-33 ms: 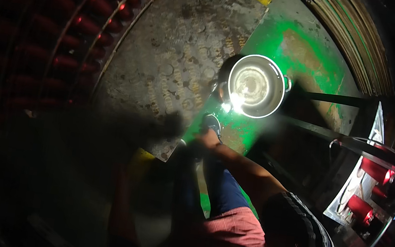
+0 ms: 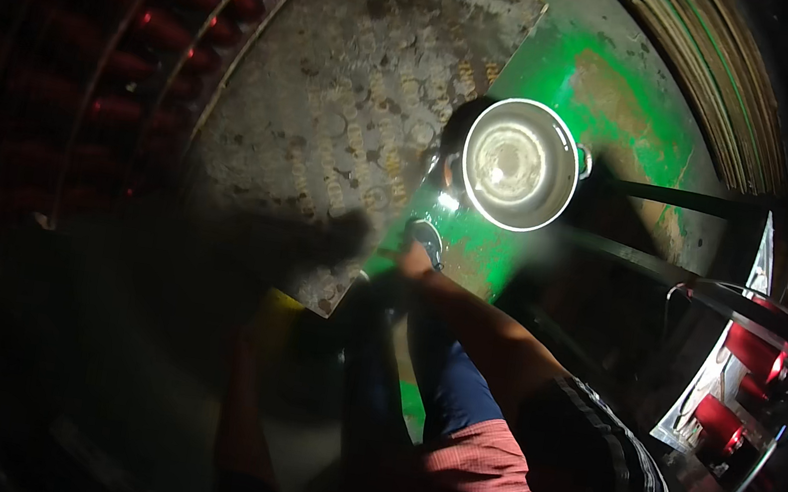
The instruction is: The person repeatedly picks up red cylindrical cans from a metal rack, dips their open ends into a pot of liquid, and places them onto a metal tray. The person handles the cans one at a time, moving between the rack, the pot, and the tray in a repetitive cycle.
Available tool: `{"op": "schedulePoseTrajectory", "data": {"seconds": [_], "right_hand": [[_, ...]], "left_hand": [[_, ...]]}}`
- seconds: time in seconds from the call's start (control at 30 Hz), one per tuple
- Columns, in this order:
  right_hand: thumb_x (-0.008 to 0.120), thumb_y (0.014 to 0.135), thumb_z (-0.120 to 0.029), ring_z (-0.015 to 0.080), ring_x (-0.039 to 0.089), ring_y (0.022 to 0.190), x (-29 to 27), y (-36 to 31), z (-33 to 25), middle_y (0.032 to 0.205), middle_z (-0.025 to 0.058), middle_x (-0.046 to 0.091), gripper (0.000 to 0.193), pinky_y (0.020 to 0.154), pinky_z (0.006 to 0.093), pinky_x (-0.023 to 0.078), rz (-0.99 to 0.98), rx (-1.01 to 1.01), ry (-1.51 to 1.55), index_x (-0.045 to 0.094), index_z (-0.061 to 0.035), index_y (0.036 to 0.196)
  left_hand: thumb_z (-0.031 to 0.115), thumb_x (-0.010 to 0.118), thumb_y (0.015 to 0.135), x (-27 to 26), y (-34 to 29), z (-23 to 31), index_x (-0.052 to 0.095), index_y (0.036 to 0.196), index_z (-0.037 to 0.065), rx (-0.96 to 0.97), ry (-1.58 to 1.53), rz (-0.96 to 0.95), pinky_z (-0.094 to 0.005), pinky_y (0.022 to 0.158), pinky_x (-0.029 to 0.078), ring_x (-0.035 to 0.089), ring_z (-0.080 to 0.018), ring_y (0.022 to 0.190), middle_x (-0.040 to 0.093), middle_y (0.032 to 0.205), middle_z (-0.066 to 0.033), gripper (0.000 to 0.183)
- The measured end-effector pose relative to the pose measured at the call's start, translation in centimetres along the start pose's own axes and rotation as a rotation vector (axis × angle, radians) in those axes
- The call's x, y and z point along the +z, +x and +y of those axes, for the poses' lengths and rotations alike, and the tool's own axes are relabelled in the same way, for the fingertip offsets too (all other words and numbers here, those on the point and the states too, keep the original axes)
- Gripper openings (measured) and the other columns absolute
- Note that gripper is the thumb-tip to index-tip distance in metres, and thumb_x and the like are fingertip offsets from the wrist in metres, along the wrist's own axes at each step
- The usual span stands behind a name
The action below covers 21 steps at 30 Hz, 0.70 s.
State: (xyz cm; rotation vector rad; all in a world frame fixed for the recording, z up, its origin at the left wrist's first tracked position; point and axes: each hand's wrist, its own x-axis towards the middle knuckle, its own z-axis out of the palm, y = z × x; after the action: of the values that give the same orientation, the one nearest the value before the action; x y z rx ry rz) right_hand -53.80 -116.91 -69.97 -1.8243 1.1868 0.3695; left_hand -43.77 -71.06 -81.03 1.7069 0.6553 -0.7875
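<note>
My right hand (image 2: 415, 259) reaches forward over my shoe (image 2: 427, 241), above the green floor. Its fingers are lost in shadow, and I cannot make out anything in them. A round metal pot (image 2: 557, 188) with a side handle stands upright on the floor, a little beyond that hand and to its right, apart from it. Light shines off the inside of its bottom. On the left, my left hand (image 2: 248, 334) hangs low in deep shadow near a yellow floor patch, with its fingers hidden.
Rows of dark red cylindrical parts (image 2: 162, 30) line a rack at the far left. A worn, stained board (image 2: 333, 107) lies beside the green floor. Stacked flat sheets (image 2: 714, 80) stand at the back right. Dark frame bars (image 2: 673, 198) and red cylinders (image 2: 719, 425) are on the right.
The view has shifted slightly, so the pot appears a little farther up and right. My right hand shows slightly farther left; the pot stays on the floor.
</note>
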Motion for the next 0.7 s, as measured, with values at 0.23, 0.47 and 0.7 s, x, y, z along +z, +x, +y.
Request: {"op": "schedulePoseTrajectory", "data": {"seconds": [0.23,0.47,0.7], "right_hand": [[0.081,0.074,-0.044,0.0392,0.058,0.117,7.9,22.8,8.8,0.122,0.0290,0.059,0.079,0.099,0.0441,0.047,0.287,0.368,0.302,0.050,0.0080,0.126],[0.073,0.088,-0.029,0.0271,0.064,0.103,7.6,26.1,17.8,0.116,0.0151,0.065,0.052,0.081,0.0412,0.055,-0.002,-0.007,0.326,0.055,-0.0007,0.128],[0.076,0.088,-0.018,0.0187,0.064,0.085,5.6,24.7,16.4,0.100,0.0069,0.067,0.025,0.071,0.0345,0.057,-0.043,0.121,1.043,0.063,-0.0106,0.108]], "left_hand": [[0.036,0.061,0.096,7.5,16.7,-16.4,0.063,0.114,0.011,-0.169,-0.167,-0.126,-0.0325,0.069,0.048,0.057,-0.0153,0.082,0.060,0.097,-0.0031,0.031],[0.054,0.068,0.086,16.3,17.6,-10.3,0.062,0.129,0.011,-0.483,-0.161,0.191,-0.0321,0.069,0.048,0.061,-0.0168,0.098,0.061,0.125,-0.0054,0.061],[0.061,0.065,0.086,20.4,17.6,-14.4,0.033,0.153,0.012,0.273,-0.548,-0.201,-0.0339,0.114,0.031,0.035,-0.0180,0.142,0.034,0.157,-0.0080,0.089]]}}
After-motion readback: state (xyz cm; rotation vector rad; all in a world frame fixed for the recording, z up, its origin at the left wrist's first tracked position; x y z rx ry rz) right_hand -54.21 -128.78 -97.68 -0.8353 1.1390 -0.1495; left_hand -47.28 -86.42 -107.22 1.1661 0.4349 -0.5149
